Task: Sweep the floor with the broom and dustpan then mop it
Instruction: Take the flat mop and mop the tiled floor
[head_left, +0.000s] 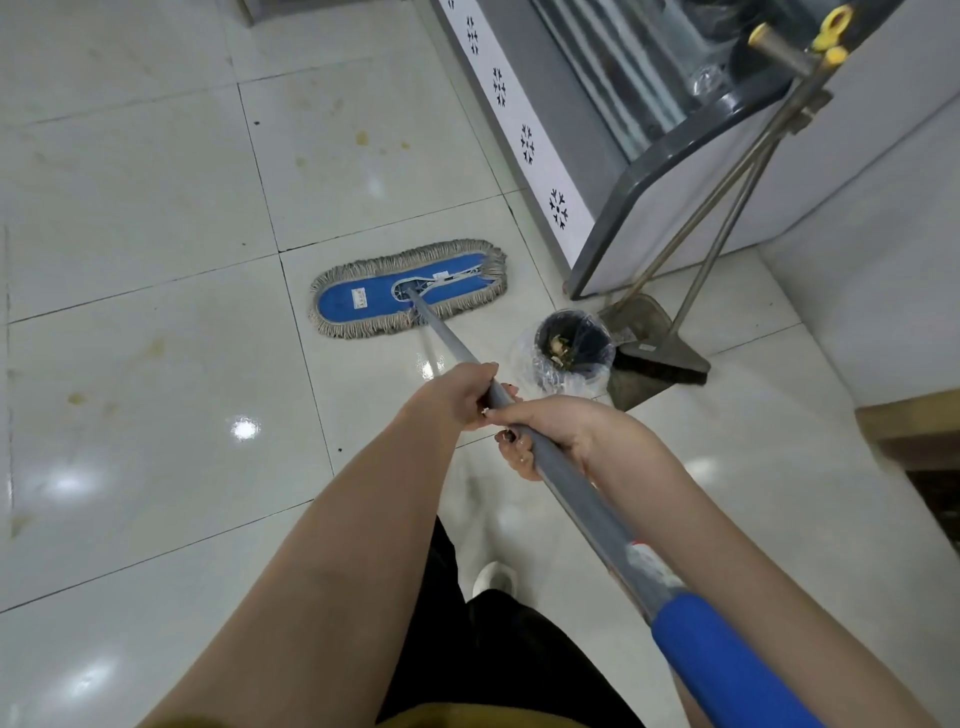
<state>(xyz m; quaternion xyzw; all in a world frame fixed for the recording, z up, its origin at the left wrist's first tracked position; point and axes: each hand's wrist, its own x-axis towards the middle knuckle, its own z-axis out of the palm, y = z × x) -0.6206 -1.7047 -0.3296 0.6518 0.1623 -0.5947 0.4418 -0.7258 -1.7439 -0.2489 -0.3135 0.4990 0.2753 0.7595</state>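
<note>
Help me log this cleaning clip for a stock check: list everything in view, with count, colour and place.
mop: 1, blue pad with grey fringe, grey handle with blue end; pad flat on the floor, centre
bin: 1, black with clear liner, scraps inside; right of the mop pad
broom: 1, dark bristles, metal handle; leaning on the cabinet, right of the bin
dustpan: 1, brownish; beside the broom, behind the bin
cabinet: 1, white with black snowflake marks, dark rim; upper right
floor: white tiles, yellowish stains
shoe: 1, white; bottom centre
left grip: 1, bare hand; holds the mop handle, nearer the pad
right grip: 1, bare hand; holds the handle just behind the left
</note>
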